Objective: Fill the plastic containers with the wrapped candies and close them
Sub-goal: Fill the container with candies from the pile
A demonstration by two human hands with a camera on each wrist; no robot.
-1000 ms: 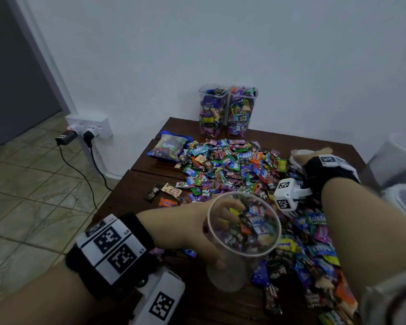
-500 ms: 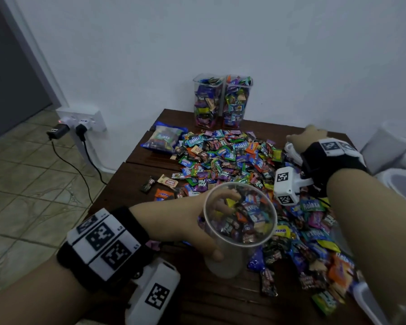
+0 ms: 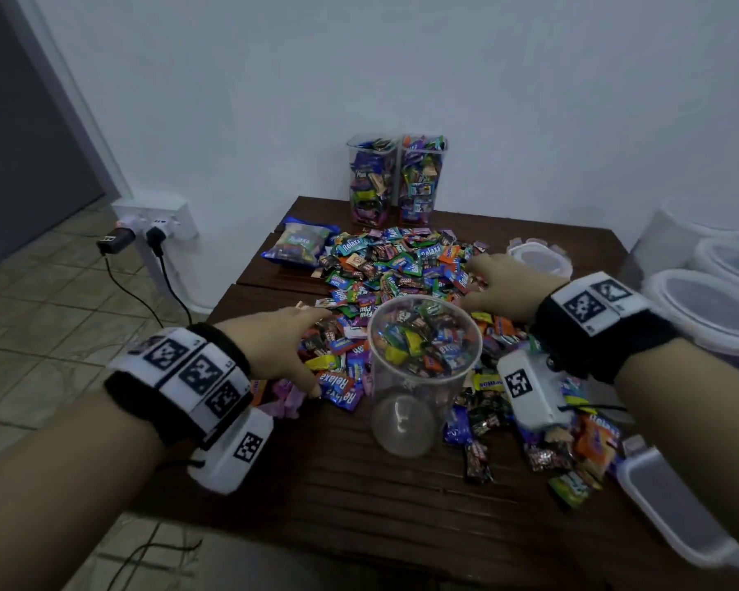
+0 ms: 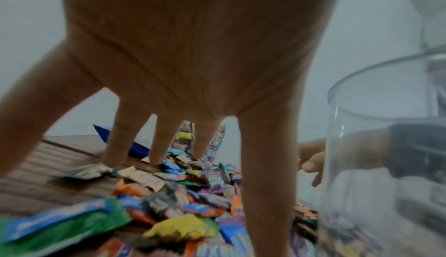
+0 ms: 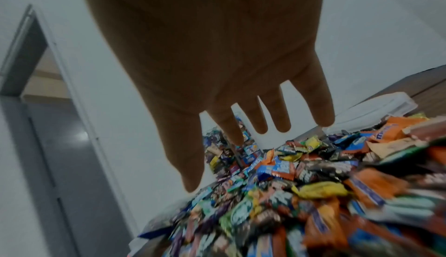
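**Both hands spread over the candy heap, round container between them**

Left hand [image 3: 280, 347] spread, fingers straight and splayed, tips down on the wrapped candies [image 3: 395, 266] just left of the clear round container [image 3: 423, 360]; nothing pinched or held, as the left wrist view confirms [image 4: 193, 60]. Right hand [image 3: 502, 285] likewise spread, palm down over the far right part of the heap, fingers straight and apart, holding nothing [image 5: 229, 51].

Round container upright on the dark wooden table [image 3: 359, 496], near the front of the heap, partly filled, no lid on, free of both hands. From each hand lying inward: to the right of the left hand, to the near left of the right hand. Left hand closer to its wall; right hand farther back. Long axis vertical, mouth up, so any scooped handful probably needs lifting over the rim and dropping straight down.

Farther out: two tall square containers [image 3: 395, 181] packed with candies against the far wall, an unopened candy bag [image 3: 297, 245] far left, a clear lid [image 3: 538, 258] beyond the right hand, another lid [image 3: 675, 509] at the near right edge.
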